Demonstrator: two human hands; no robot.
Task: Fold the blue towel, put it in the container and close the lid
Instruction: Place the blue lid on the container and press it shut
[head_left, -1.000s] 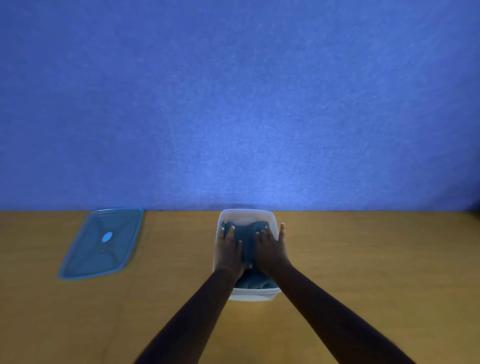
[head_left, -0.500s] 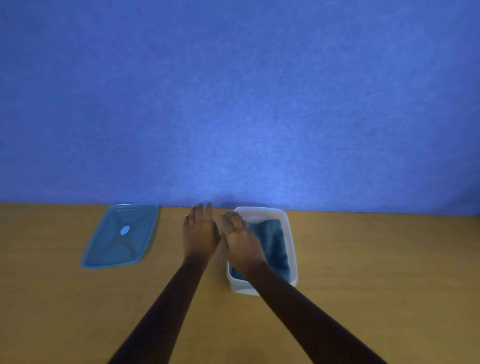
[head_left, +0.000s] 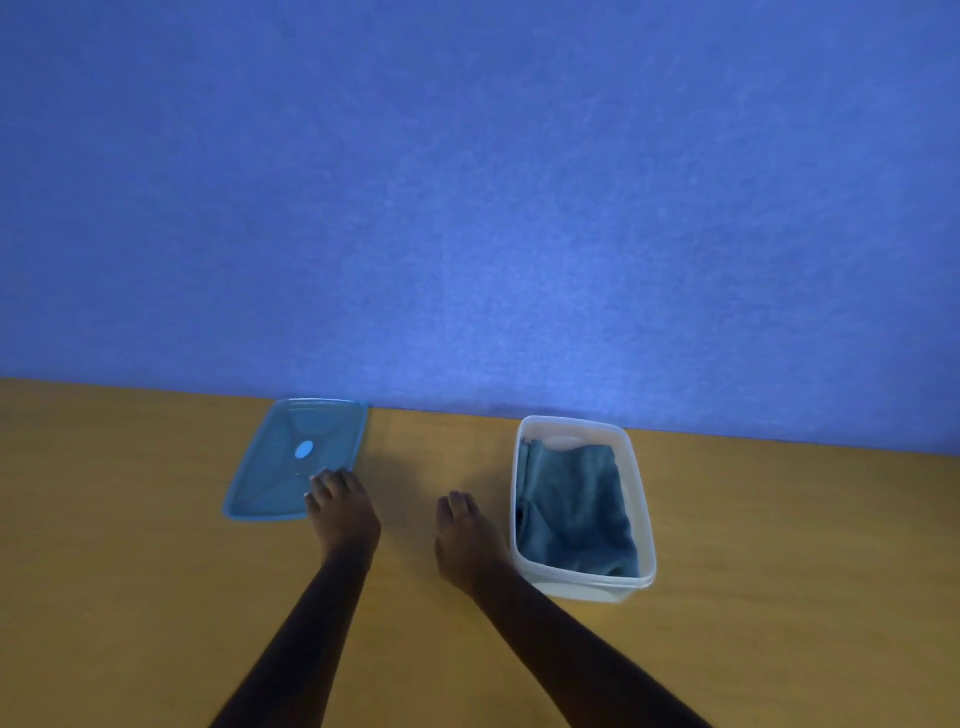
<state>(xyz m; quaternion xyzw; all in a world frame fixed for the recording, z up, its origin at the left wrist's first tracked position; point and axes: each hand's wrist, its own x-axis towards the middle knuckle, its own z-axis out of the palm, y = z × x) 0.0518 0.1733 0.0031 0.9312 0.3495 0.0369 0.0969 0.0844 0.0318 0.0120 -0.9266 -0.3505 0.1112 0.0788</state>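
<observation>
The folded blue towel (head_left: 574, 512) lies inside the white plastic container (head_left: 641, 525), which stands uncovered on the wooden table. A translucent blue lid (head_left: 291, 457) lies flat to the left, near the wall. My left hand (head_left: 343, 512) reaches over the lid's near right corner, fingers spread and bent down onto its edge, with no firm hold visible. My right hand (head_left: 467, 538) hovers palm down over the table, just left of the container, holding nothing.
The wooden table (head_left: 130, 571) ends at a blue wall (head_left: 467, 208) right behind the lid and container. Bare tabletop lies between lid and container and on both outer sides.
Both hands left the towel in the container and moved left. My left hand has reached the lid's corner. The view has shifted left, so the container sits further right.
</observation>
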